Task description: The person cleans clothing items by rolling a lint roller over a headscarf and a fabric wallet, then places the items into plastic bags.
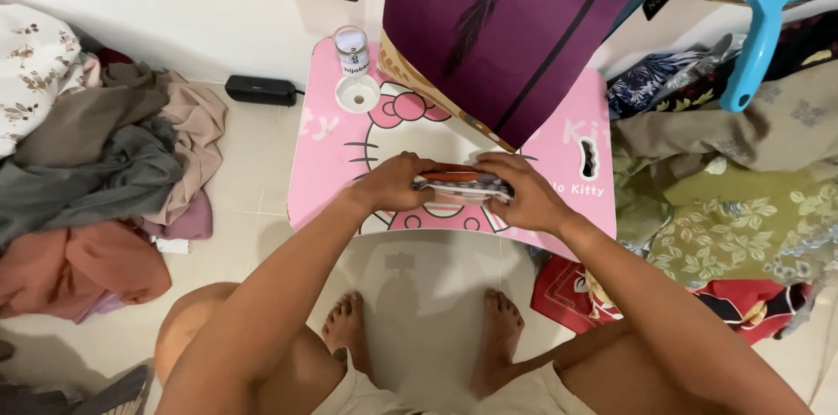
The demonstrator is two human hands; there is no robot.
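Centre of frame: my left hand and right hand grip opposite ends of a small folded patterned cloth, held just above the pink cartoon-cat table. Upper centre: a small clear jar with its white lid just below it. Left of frame: heap of clothes. Upper right: blue lint roller.

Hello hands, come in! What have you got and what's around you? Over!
Left hand and right hand both grip a flat folded cloth over the pink table. Purple fabric drapes right behind. Small jar stands farther back.
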